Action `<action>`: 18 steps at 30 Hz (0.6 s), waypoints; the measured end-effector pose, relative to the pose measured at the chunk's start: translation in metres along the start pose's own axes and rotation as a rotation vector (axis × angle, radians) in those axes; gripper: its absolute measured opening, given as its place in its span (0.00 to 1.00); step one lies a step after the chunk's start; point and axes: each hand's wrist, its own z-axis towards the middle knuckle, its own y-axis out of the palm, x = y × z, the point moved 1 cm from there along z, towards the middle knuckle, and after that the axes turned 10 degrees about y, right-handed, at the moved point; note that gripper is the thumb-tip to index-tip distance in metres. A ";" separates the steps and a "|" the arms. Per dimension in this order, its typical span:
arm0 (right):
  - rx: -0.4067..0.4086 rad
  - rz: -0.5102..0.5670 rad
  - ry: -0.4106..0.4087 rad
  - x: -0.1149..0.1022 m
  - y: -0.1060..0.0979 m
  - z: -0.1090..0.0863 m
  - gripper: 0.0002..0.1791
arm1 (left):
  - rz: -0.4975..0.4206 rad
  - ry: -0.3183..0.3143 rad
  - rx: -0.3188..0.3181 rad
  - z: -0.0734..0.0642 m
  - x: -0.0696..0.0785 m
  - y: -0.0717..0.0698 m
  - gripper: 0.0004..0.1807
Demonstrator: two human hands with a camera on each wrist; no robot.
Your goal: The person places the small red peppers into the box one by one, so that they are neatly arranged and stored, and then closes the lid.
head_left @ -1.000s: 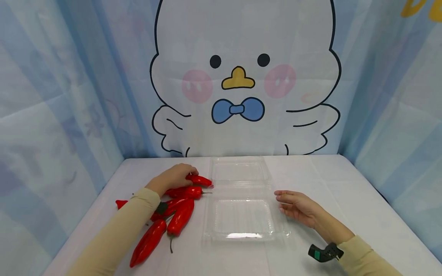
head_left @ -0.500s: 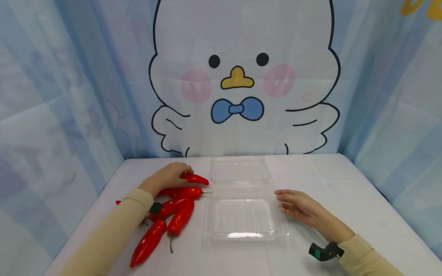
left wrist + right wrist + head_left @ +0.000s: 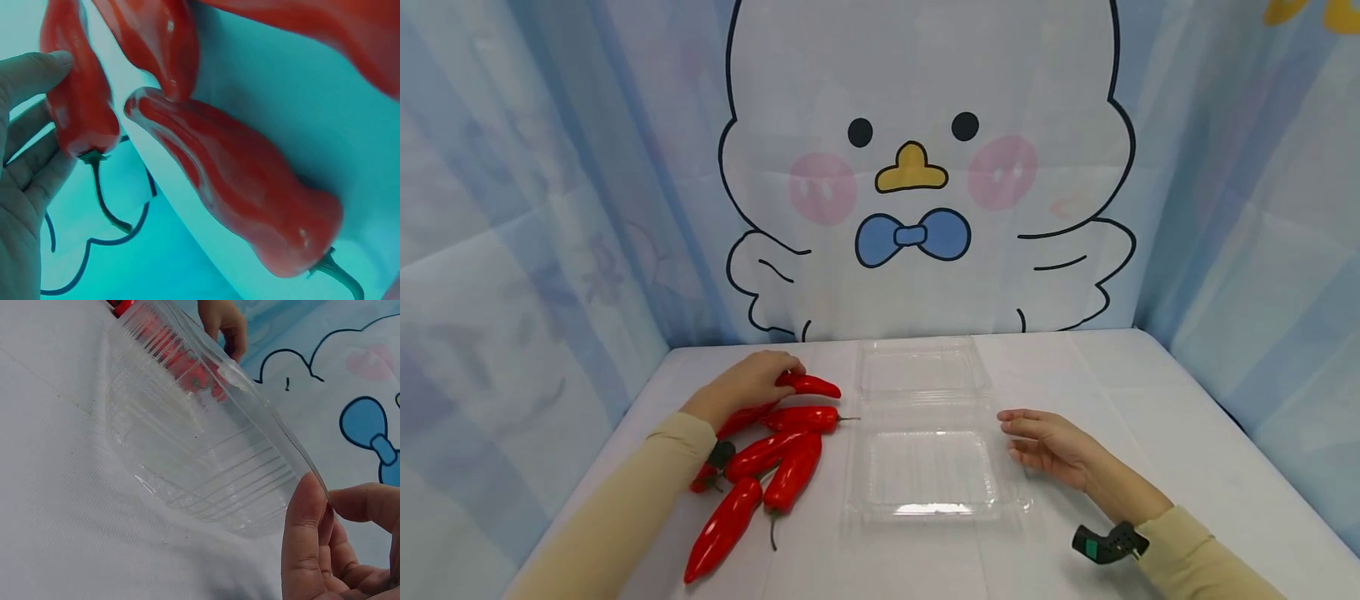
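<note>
Red and glossy, the held pepper was beyond the other peppers, pinched by thumb and fingers of the left hand. It seemed light, firm, perhaps slippery, best taken round its middle. The right hand pinched the clear container by its thin, probably flexible edge.

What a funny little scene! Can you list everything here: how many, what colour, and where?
Glossy, tapered peppers: at least six, red, table's left side, one held; possibly more hidden
Hinged plastic container: one, clear, lying open mid-table
Flat table: one, white, under everything
Printed hanging fabric: count unclear, blue and white, sides and back
Cartoon bird print: one, white with blue bow tie, back
Long fabric sleeves: two, beige, lower left and right
Wrist-worn devices: two, black, near the sleeves' ends
Left grip: one bare hand, pinching a pepper
Right grip: one bare hand, pinching the container's edge
</note>
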 end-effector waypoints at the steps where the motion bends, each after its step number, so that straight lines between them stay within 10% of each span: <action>1: 0.003 -0.003 -0.001 0.000 0.000 0.000 0.23 | 0.004 0.005 0.004 -0.001 0.000 0.000 0.18; 18: 0.020 -0.004 0.009 -0.001 0.001 0.001 0.21 | 0.024 0.055 0.147 -0.014 0.001 -0.009 0.17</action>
